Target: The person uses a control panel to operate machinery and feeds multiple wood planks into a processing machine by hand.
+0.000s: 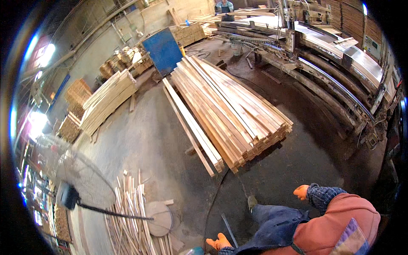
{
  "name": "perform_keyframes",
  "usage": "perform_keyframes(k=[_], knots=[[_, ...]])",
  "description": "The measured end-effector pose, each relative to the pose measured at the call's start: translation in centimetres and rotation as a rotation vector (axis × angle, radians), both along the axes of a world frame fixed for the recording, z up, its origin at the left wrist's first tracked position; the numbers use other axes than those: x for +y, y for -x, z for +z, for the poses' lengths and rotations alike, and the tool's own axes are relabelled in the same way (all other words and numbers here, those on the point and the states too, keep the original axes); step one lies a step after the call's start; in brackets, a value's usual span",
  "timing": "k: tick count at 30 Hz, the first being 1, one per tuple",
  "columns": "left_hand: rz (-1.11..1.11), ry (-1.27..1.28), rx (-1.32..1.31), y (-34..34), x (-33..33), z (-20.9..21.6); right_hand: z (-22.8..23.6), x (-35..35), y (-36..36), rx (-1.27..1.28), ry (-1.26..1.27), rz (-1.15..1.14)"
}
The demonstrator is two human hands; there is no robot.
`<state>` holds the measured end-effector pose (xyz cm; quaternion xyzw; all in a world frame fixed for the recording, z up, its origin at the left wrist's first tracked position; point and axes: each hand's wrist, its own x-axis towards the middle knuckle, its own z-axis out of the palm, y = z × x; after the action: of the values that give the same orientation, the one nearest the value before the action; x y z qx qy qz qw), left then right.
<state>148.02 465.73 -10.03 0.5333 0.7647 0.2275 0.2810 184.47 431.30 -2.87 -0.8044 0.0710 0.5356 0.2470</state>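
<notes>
My left hand (219, 242), in an orange glove, hangs low at the bottom edge with thumb and fingers apart and nothing in it. A thin grey bar (228, 227) passes close to its wrist; contact cannot be made out. My right hand (301, 192), gloved alike, is held out from my side, its fingers curled in with nothing visible in them. Ahead of both hands, apart from them, lies a large stack of long wooden boards (229, 114). A few narrower strips (193, 127) run along its left side.
A pedestal fan (70, 195) and a round wooden disc (159, 219) among loose sticks (127, 212) stand at left. A dark cable (214, 197) crosses the floor. Behind the boards is a blue panel (162, 51). Long machinery (335, 80) fills the right; a co-worker (224, 8) stands far back.
</notes>
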Motion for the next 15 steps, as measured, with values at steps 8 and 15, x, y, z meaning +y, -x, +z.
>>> perform_keyframes(k=[8, 15], knots=[[-0.145, 0.131, 0.543, -0.6, 13.4, -7.2, 3.2, 14.3, -13.2, -0.25, -0.197, -0.251], [-0.591, 0.287, 0.239, -12.6, 28.1, -1.5, 3.4, 28.5, -16.8, -0.203, -0.243, -0.365]])
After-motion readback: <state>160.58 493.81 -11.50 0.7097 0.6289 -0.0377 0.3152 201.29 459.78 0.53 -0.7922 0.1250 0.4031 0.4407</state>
